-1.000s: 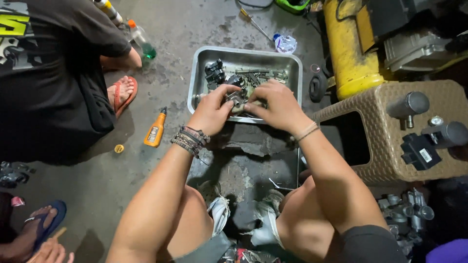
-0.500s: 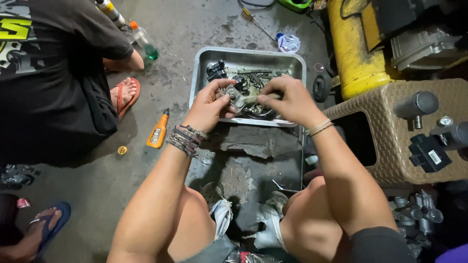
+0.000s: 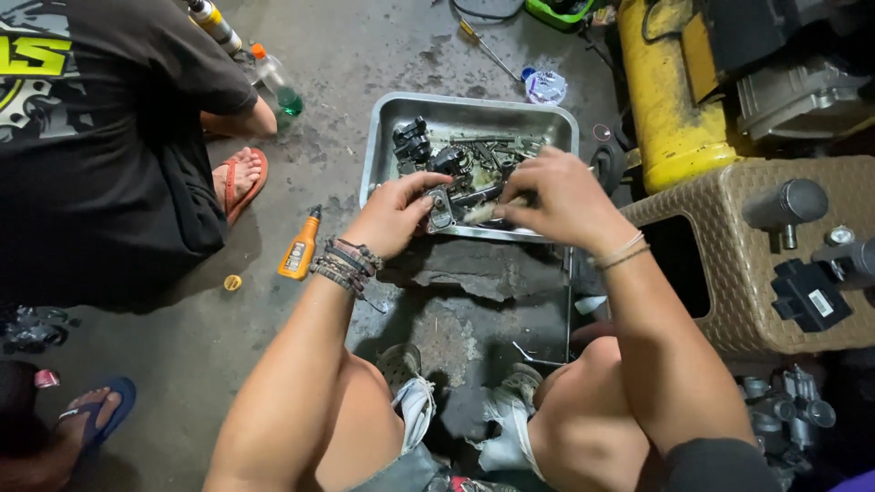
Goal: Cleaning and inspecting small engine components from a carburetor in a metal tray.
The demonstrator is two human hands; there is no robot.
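My left hand grips a small grey metal engine part over the near rim of a metal tray. My right hand holds a small brush whose pale bristles touch that part. The tray holds several dark, oily engine parts. Beaded bracelets ring my left wrist and a thin band my right wrist.
A person in a black shirt and red sandals squats at the left. An orange bottle lies on the concrete by my left wrist. A wicker stool with dark parts stands to the right, a yellow tank behind it. A screwdriver lies beyond the tray.
Both hands have lifted slightly out of the tray toward me. The brush in my right hand now shows against the part held by my left.
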